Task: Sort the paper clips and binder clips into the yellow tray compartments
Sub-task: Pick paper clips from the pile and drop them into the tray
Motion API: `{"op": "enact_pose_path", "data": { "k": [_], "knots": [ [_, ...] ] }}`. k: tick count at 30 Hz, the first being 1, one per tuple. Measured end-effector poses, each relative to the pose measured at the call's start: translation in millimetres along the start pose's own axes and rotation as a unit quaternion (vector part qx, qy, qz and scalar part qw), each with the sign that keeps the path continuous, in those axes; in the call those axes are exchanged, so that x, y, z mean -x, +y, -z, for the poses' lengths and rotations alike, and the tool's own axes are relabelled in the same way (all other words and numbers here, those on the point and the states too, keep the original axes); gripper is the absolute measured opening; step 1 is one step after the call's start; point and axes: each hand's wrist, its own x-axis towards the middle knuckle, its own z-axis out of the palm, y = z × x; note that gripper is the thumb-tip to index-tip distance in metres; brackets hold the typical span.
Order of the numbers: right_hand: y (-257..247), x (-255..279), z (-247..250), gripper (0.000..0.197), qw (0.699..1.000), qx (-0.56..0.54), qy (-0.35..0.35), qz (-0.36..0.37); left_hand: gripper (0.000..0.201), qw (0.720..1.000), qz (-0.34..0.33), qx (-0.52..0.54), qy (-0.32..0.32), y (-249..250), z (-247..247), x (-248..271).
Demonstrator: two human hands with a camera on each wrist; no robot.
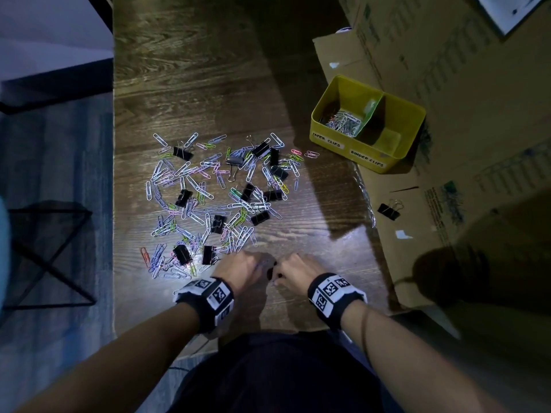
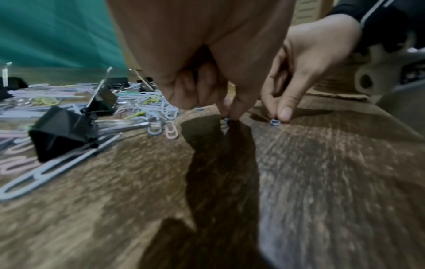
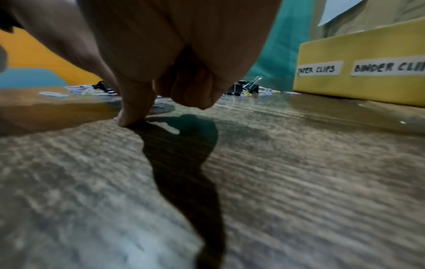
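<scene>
Many coloured paper clips (image 1: 208, 201) and black binder clips (image 1: 182, 253) lie mixed in a pile on the wooden table. At the pile's near edge my two hands are close together, fingers curled down to the table. My left hand (image 1: 262, 262) (image 2: 228, 115) pinches a small blue paper clip (image 2: 226, 120) against the wood. My right hand (image 1: 278, 273) (image 2: 279, 116) (image 3: 128, 122) pinches another blue paper clip (image 2: 275, 122) just to the right. The yellow tray (image 1: 340, 138) (image 3: 358, 52) stands at the far right, with paper clips (image 1: 343, 120) in its left compartment.
The tray stands on flattened cardboard (image 1: 447, 174) that covers the right side. One binder clip (image 1: 389, 210) lies alone on that cardboard. The tray's front labels read PAPER CLIPS (image 3: 318, 69) and BINDER CLIPS (image 3: 388, 67). The table's left edge (image 1: 114, 204) drops to the floor.
</scene>
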Motion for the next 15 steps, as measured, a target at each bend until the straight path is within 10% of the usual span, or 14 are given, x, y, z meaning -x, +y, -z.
{"op": "enact_pose_path", "data": {
  "k": [7, 9, 12, 15],
  "knots": [
    [-4.1, 6.1, -3.3, 0.026, 0.997, 0.072, -0.026, 0.002, 0.018, 0.984, 0.108, 0.139, -0.002, 16.5, 27.0, -11.8],
    [-1.7, 8.3, -1.9, 0.028, 0.998, 0.062, -0.019, -0.001, 0.018, 0.918, 0.172, 0.358, -0.009, 20.9, 44.0, -27.8],
    [13.6, 6.9, 13.4, 0.022, 0.992, -0.116, 0.041, -0.024, 0.022, 0.729, 0.236, 0.640, -0.056, 25.9, 77.6, -64.3],
    [40.5, 0.8, 41.0, 0.009, 0.925, -0.321, 0.195, -0.050, 0.016, 0.698, 0.159, 0.696, -0.054, 32.7, 117.8, -106.7]
  ]
}}
